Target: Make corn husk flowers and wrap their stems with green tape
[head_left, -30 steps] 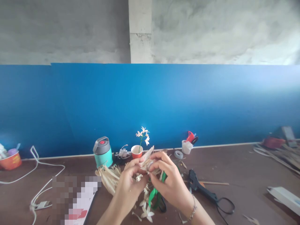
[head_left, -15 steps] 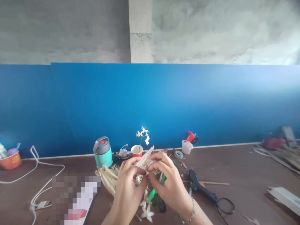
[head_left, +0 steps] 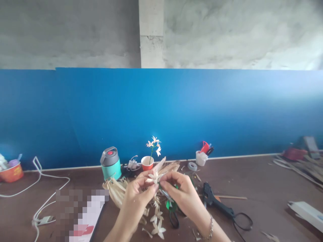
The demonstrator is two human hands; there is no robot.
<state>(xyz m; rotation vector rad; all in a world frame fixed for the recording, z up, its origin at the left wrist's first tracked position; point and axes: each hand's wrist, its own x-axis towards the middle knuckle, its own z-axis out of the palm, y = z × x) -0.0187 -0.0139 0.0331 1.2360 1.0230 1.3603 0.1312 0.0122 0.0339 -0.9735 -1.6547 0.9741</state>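
Observation:
Between the fingertips of my left hand (head_left: 137, 196) is a small white flower (head_left: 152, 177) with spread petals, made of a husk-like material. My right hand (head_left: 180, 191) is closed in a pinch at the flower's right side, by its base; the exact grip is partly covered by the fingers. Under the hands lies a bundle of pale dried husks (head_left: 114, 192), sticking out to the left and behind. Several loose flowers (head_left: 158, 230) lie on the table just below. A green object (head_left: 170, 204) and a black loop (head_left: 174, 220) show beneath my right hand.
Behind the hands stands an orange cup (head_left: 147, 165) with a flower stem (head_left: 151, 151). A teal flask (head_left: 111, 169) is left of it; a tape roll (head_left: 192, 166) and white cup (head_left: 201, 158) are right. A black glue gun (head_left: 218, 201) lies right, a white cable (head_left: 40, 201) left.
The flower in my left fingers has come into view with its petals upward. My right fingers have curled in more, the wrist shifting slightly right. More loose flowers show below the hands.

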